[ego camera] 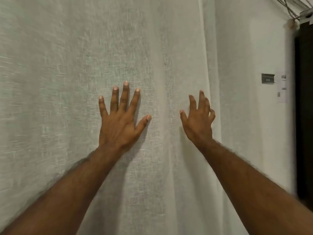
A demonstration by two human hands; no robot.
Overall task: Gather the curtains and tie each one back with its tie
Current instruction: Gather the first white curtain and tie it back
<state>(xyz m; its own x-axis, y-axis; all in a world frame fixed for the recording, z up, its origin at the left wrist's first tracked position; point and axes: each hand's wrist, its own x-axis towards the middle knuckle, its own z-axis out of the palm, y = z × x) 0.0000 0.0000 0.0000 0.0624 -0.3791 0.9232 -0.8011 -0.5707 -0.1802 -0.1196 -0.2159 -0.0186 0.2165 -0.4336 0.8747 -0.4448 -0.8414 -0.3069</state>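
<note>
Both forearms enter from the lower corners of the frame, the left forearm (67, 192) and the right forearm (254, 184) converging toward the centre.

Hand state:
- The left hand (121, 122) is released, fingers straight and spread, palm laid flat against the fabric at centre frame.
- The right hand (198, 122) is released and relaxed, fingers loosely bent. It sits just beside the vertical fold at centre right. No fabric shows between its fingers.

The curtain (67, 65), a sheer white weave, hangs ungathered and fills the left and centre of the frame. Its free edge runs down at centre right. No tie is in view.

To the right lies a pale wall (250, 116) with a small switch plate (268, 78), a dark panel (304, 116) at the far right edge, and cables (291, 5) at the upper right.

Step in hand, as judged: start of gathering.
1. Take the free edge with the right hand, thumb in front and fingers behind.
2. Sweep the left hand toward it, folding the cloth in even pleats.
3. Avoid pulling downward, since sheer cloth may strain at its hangers.
4. Locate the tie before releasing the bundle.
</note>
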